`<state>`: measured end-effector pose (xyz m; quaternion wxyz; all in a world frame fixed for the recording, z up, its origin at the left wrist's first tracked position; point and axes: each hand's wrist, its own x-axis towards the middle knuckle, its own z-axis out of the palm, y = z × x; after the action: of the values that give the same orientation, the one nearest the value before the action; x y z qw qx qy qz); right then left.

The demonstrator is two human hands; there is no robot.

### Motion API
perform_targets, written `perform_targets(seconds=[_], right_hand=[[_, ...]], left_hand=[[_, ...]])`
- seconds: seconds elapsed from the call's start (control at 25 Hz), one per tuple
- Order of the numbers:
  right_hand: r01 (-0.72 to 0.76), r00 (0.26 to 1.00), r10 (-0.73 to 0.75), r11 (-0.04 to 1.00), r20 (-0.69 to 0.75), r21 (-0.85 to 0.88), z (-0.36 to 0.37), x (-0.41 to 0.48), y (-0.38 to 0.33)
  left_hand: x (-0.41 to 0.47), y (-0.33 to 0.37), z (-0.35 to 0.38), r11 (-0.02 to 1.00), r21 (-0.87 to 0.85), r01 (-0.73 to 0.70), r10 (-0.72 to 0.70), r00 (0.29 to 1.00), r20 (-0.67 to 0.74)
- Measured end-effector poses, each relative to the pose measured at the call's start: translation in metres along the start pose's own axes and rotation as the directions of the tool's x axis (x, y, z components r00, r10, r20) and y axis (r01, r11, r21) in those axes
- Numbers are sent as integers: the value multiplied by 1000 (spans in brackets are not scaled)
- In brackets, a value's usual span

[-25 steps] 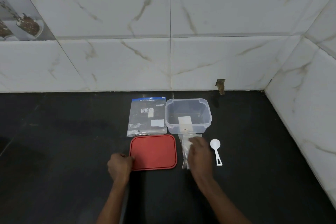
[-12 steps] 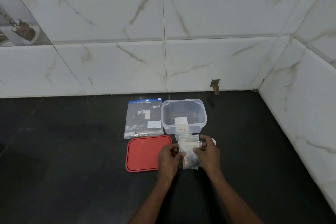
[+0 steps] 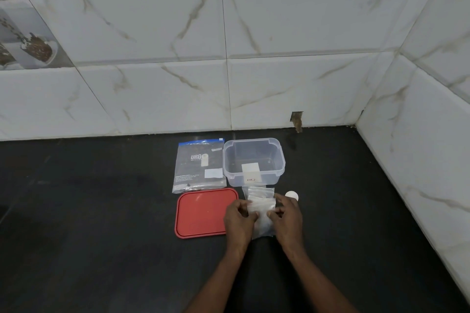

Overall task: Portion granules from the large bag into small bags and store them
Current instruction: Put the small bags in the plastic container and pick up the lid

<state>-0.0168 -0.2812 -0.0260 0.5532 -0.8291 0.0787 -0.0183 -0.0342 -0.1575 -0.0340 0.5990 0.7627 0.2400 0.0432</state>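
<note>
The person stands over a dark desk (image 3: 101, 211) in a tiled corner, both hands down on a stack of small clear bags (image 3: 262, 207) that lies just in front of an open clear plastic container (image 3: 269, 178). The left hand (image 3: 239, 216) pinches the left edge of the top bag and the right hand (image 3: 287, 216) pinches the right edge, the fingers (image 3: 273, 213) curled in and clamped on the thin plastic. To my eye that is a grip for peeling one bag off the pile or working its mouth open. The large bag (image 3: 199, 166) of granules lies flat and untouched behind the red lid (image 3: 201, 213), just left of the container, its blue top edge toward the wall; I cannot tell whether it is sealed. The lid lies flat just beside the left hand, leaving the container open to take filled bags. A white scoop (image 3: 291, 195) lies close by the right hand, only its round bowl showing past the knuckles, handy for measuring. Nothing looks portioned yet, and the container seems to hold only a label on its front wall.
</note>
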Motion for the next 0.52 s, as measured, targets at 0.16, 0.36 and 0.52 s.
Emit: perform_targets(seconds=[0.16, 0.36, 0.52], right_hand=[[15, 1000, -15, 1000, -11, -9, -2, 3, 0], [-25, 1000, 25, 1000, -4, 10, 1, 8, 5], [-2, 1000, 2, 1000, 18, 7, -5, 9, 2]], left_hand=[[10, 7, -4, 995, -79, -59, 68, 991, 115], [21, 9, -6, 997, -16, -77, 79, 992, 103], [20, 11, -13, 994, -64, -88, 96, 986, 136]])
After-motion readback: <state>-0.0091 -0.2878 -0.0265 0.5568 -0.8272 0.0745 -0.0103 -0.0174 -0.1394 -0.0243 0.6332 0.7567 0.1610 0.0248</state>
